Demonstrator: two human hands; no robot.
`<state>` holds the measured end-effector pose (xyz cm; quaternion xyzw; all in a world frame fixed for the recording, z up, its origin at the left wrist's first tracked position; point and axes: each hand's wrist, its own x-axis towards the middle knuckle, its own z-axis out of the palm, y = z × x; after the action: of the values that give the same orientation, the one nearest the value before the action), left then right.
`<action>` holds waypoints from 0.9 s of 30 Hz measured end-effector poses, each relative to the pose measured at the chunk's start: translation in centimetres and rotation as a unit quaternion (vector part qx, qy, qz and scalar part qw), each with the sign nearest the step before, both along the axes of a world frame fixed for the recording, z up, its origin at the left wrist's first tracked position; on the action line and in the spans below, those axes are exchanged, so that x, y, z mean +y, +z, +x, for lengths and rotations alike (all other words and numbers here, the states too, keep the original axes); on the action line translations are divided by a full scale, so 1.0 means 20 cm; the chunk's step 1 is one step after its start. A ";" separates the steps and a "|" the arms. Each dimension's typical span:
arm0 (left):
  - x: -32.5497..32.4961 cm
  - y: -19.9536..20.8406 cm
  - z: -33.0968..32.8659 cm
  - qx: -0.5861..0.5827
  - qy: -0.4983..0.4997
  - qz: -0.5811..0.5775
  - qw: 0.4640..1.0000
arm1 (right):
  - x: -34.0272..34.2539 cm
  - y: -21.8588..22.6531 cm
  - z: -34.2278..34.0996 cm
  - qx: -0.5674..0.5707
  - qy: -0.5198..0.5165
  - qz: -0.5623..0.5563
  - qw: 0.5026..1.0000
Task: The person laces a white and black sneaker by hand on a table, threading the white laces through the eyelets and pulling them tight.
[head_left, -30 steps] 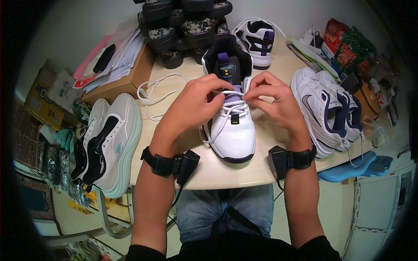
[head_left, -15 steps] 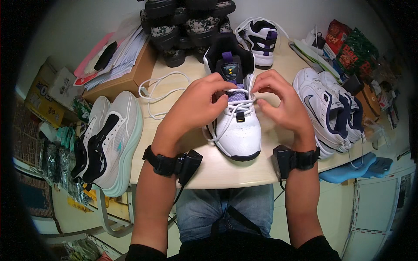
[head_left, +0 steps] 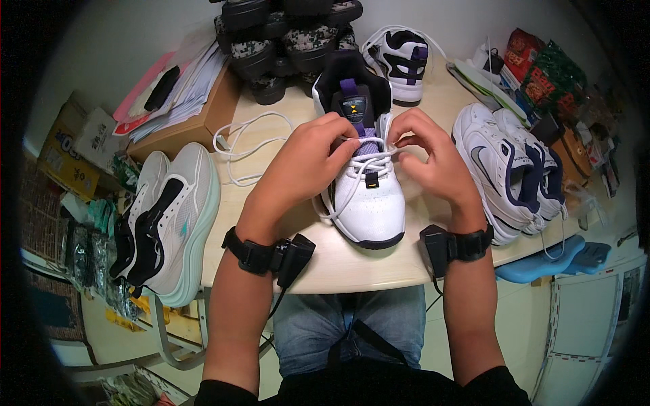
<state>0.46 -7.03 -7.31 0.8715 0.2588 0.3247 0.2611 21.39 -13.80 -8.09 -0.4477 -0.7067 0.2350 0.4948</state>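
A white high-top sneaker (head_left: pixel 372 213) with a purple tongue and black collar stands on the table in front of me, toe toward me. White shoelace (head_left: pixel 371 163) crosses its lower eyelets, and a loose loop hangs along the shoe's left side. My left hand (head_left: pixel 306 161) is closed at the left eyelets, thumb and forefinger pinched on the lace. On the opposite side, my right hand (head_left: pixel 437 159) grips the lace beside the right eyelets with bent fingers. The fingertips partly hide the upper eyelets. Each wrist wears a black strapped device.
The matching sneaker (head_left: pixel 402 68) stands behind. White-navy sneakers (head_left: pixel 497 172) are at the right, pale running shoes (head_left: pixel 179 223) at the left. A loose white lace (head_left: pixel 233 159) lies near a cardboard box (head_left: pixel 196 115) topped with papers. Stacked camouflage shoes (head_left: pixel 298 47) stand at the back.
My left thumb and forefinger have closed together on the lace. The right hand's fingers have shifted slightly at the right eyelets. The sneaker has barely moved in the picture.
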 end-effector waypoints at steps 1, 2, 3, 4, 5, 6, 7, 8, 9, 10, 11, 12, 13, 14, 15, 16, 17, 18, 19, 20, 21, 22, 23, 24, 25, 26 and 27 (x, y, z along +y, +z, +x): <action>0.00 0.00 0.00 0.000 0.002 0.000 1.000 | 0.00 0.00 0.00 0.000 0.002 0.000 1.000; 0.00 0.00 0.00 -0.001 -0.003 0.007 1.000 | 0.00 0.00 0.01 -0.021 -0.001 -0.011 1.000; 0.00 0.00 0.01 -0.001 -0.007 0.014 1.000 | 0.00 0.00 0.01 -0.042 -0.004 -0.021 0.999; 0.00 0.00 0.01 -0.002 -0.009 0.014 1.000 | 0.00 -0.01 0.02 -0.043 -0.005 -0.021 0.999; -0.01 0.00 0.01 -0.005 -0.003 0.016 1.000 | 0.02 -0.02 0.02 -0.045 -0.012 -0.026 0.999; -0.01 0.00 0.01 -0.007 0.002 0.017 1.000 | 0.02 -0.02 0.01 -0.046 -0.018 -0.030 0.998; -0.01 0.00 0.01 -0.006 0.003 0.017 1.000 | 0.02 -0.03 0.01 -0.046 -0.018 -0.031 0.998; -0.01 0.00 0.02 -0.014 0.006 0.009 1.000 | 0.02 -0.03 0.01 -0.041 -0.025 -0.033 0.998; -0.02 0.00 0.02 -0.022 0.009 0.002 1.000 | 0.02 -0.03 0.02 -0.036 -0.032 -0.035 0.998; -0.02 0.00 0.02 -0.023 0.009 0.002 1.000 | 0.02 -0.03 0.02 -0.036 -0.032 -0.035 0.998; -0.03 0.01 0.01 -0.027 0.020 -0.046 0.998 | 0.02 -0.03 0.01 -0.032 -0.032 -0.043 0.998; -0.04 0.02 0.01 -0.031 0.031 -0.093 0.995 | 0.02 -0.03 0.01 -0.028 -0.032 -0.051 0.998; -0.03 0.01 0.01 -0.031 0.031 -0.093 0.995 | 0.02 -0.03 0.01 -0.028 -0.031 -0.051 0.998; -0.02 -0.01 0.01 -0.042 0.025 -0.101 0.994 | 0.02 -0.03 0.01 -0.029 -0.032 -0.046 0.998; -0.01 -0.02 0.01 -0.054 0.019 -0.109 0.992 | 0.03 -0.04 0.01 -0.029 -0.033 -0.041 0.998; 0.00 -0.03 0.01 -0.054 0.018 -0.109 0.992 | 0.03 -0.04 0.01 -0.029 -0.033 -0.041 0.998; 0.00 -0.03 0.01 -0.050 0.012 -0.104 0.993 | 0.03 -0.04 0.02 -0.030 -0.028 -0.044 0.998; 0.00 -0.03 0.00 -0.045 0.007 -0.098 0.994 | 0.03 -0.04 0.02 -0.032 -0.023 -0.046 0.998; 0.00 -0.02 0.00 -0.045 0.007 -0.098 0.994 | 0.03 -0.04 0.01 -0.032 -0.023 -0.045 0.998; 0.00 -0.02 0.00 -0.038 0.010 -0.106 0.994 | 0.03 -0.04 0.01 -0.029 -0.027 -0.049 0.998; -0.01 -0.01 0.01 -0.032 0.013 -0.114 0.993 | 0.02 -0.04 0.01 -0.027 -0.031 -0.052 0.998; -0.02 0.00 0.00 -0.032 0.013 -0.114 0.993 | 0.02 -0.03 0.01 -0.027 -0.031 -0.052 0.998; -0.03 0.02 0.01 -0.027 0.018 -0.114 0.993 | 0.02 -0.03 0.01 -0.023 -0.030 -0.064 0.997; -0.04 0.03 0.01 -0.022 0.022 -0.115 0.993 | 0.02 -0.03 0.02 -0.018 -0.029 -0.077 0.996; -0.03 0.02 0.01 -0.022 0.022 -0.115 0.993 | 0.02 -0.03 0.02 -0.018 -0.030 -0.077 0.996; -0.03 0.02 0.00 -0.031 0.013 -0.080 0.996 | 0.02 -0.03 0.01 -0.016 -0.031 -0.073 0.997; -0.03 0.02 0.00 -0.040 0.004 -0.045 0.998 | 0.02 -0.03 0.01 -0.015 -0.032 -0.069 0.997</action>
<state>0.51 -7.68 -6.95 0.8440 0.2665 0.3483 0.3089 21.54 -13.49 -8.73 -0.5061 -0.6816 0.2605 0.4597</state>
